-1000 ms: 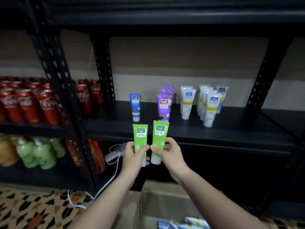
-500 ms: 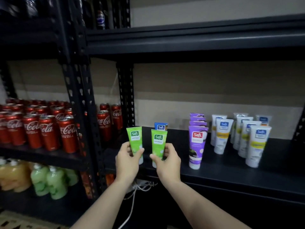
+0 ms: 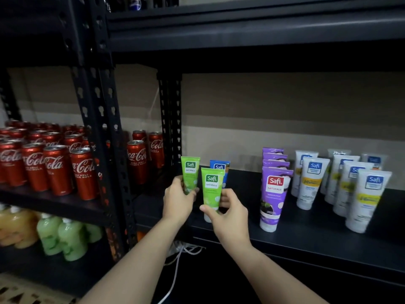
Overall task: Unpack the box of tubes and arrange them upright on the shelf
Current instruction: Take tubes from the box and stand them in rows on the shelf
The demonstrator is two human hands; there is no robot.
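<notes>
Black shelf (image 3: pixel 306 242), dim room. L hand (image 3: pixel 177 202) fingers pinch one green tube (image 3: pixel 189 172), R hand (image 3: pixel 230 212) fingers pinch another (image 3: pixel 210 189), both upright at the shelf's left end, front of blue tube (image 3: pixel 220 168). Set caps flat, release slowly, keep row straight w/ purple tubes (image 3: pixel 274 194). Vs 0.5 s ago: R tube lower, nearer shelf; L tube further back.

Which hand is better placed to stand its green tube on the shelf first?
Probably the right hand: its green tube is upright, cap nearly on the shelf.
</notes>
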